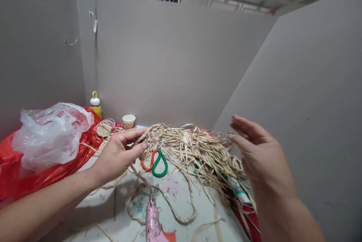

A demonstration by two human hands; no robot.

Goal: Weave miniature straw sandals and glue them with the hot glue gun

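Water bottle (95,107) at the far-left corner of the tabletop (205,210), paper cup (129,122) right of it, raffia pile (192,146) along the right edge, scissors (157,155) behind the glue gun (153,221).

Straw bundle (195,140), far right: looking dry and matt, flat strands fraying roughly. Braided cord (183,221), near: showing similar fibre, ridged. Woven piece (154,134): looking coarse, knobbly. Scissors (160,164): handle loops appearing smooth, plastic-coated; bare metal showing above them. Glue gun (152,217), near: pink plastic body looking smudged, metal nozzle (151,196) catching light. Left: white bag (53,132) wrinkling, thin translucent plastic; red bag (11,176) beneath it shining, glossy film. Far cup (129,121): looking like printed paper. Tabletop (207,208): showing smooth, stained. Grey panels (169,65): looking smooth, matt.
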